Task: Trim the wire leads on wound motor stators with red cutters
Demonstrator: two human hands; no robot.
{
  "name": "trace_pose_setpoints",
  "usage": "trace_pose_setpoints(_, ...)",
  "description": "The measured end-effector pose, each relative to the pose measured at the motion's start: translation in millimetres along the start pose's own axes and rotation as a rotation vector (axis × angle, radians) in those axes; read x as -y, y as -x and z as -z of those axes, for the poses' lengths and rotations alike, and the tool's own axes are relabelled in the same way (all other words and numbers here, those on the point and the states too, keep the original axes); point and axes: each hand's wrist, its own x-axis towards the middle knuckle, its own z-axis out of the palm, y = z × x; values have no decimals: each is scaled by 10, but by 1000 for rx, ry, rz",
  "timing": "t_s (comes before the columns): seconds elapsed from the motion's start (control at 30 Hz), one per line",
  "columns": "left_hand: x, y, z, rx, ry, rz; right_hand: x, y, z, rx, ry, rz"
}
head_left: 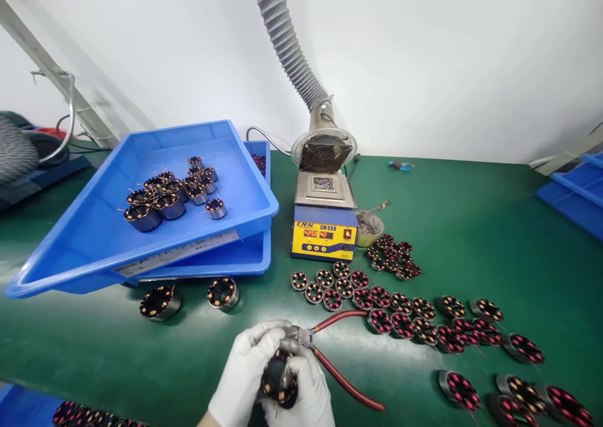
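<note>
My left hand (pixel 245 372) and my right hand (pixel 307 384), both in white gloves, are closed around a motor stator (pixel 279 383) with a black core and copper windings. It is tilted, and the fingers hide part of it. Right behind the fingertips lie diagonal cutters (pixel 306 336), their red handles spread toward the right; whether the fingers touch the jaws I cannot tell. Two loose stators, a larger one (pixel 160 302) and another one (pixel 223 293), sit on the green table to the left of the hands.
Stacked blue trays (pixel 245 194) hold several stators. A yellow-fronted solder pot (pixel 324 238) stands under a fume hose (pixel 289 44), beside a small bowl (pixel 369 229). Rows of red and copper stators (pixel 402 324) cover the right side. A blue bin (pixel 28 405) sits lower left.
</note>
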Motion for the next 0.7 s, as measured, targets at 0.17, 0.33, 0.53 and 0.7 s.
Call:
trace_pose_setpoints(0.17,-174,-47,102,-301,292,-129,-26,34,-8,-15,87,-4)
trace_pose_setpoints(0.33,-300,23,125,-200,-144,91,-78,41,-12,-26,121,88)
trace_pose_setpoints(0.53,-234,45,22,-188,-119,123,-95,25,-31,-100,292,278)
trace_pose_setpoints(0.7,-236,68,12,-175,-74,105,-68,-8,-14,-89,363,348)
